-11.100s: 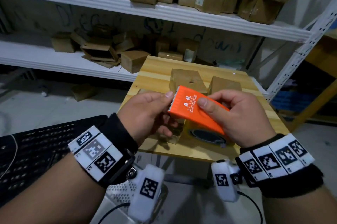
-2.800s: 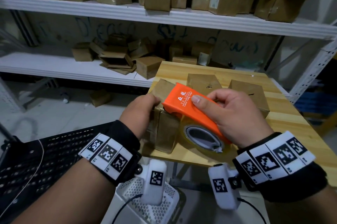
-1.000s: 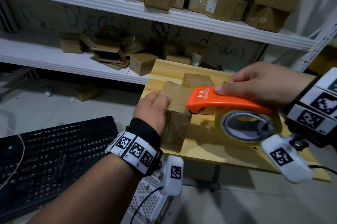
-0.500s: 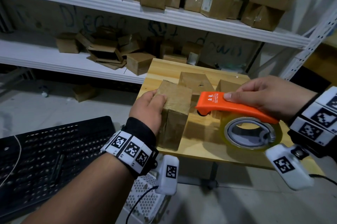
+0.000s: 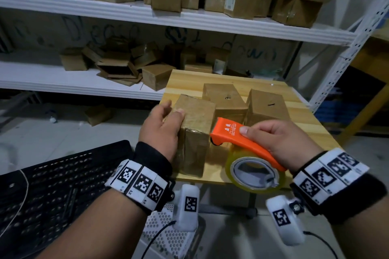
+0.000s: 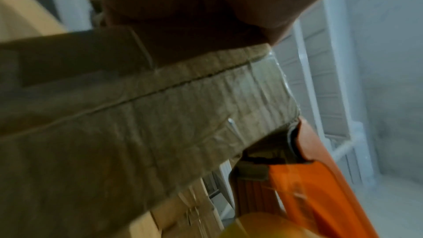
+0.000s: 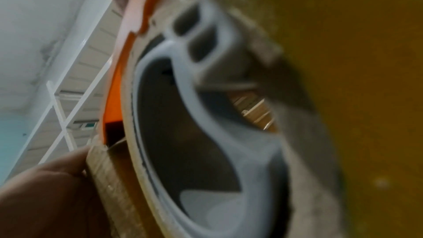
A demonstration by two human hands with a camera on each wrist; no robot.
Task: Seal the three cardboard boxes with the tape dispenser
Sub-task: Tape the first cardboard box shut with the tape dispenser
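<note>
Three brown cardboard boxes stand on the wooden table [image 5: 303, 115]. The nearest box [image 5: 195, 123] is at the front left; my left hand [image 5: 162, 126] holds its left side, thumb and fingers over the top edge. My right hand [image 5: 275, 138] grips the orange tape dispenser [image 5: 242, 140] with its clear tape roll [image 5: 254, 172]. The dispenser's nose touches the near box's right face below the top edge. In the left wrist view the box [image 6: 137, 124] fills the frame with the dispenser [image 6: 309, 178] against its corner. Two more boxes [image 5: 225, 98] [image 5: 267, 107] stand behind.
White metal shelving [image 5: 168, 20] with several cardboard boxes runs behind the table. A black perforated crate [image 5: 52, 185] sits at the lower left. A white perforated bin [image 5: 166, 235] is below the table's front edge. The right wrist view shows only the blurred tape roll [image 7: 206, 124].
My right hand has brought the dispenser down and toward me, from over the box top to its right face. My left hand stays on the near box.
</note>
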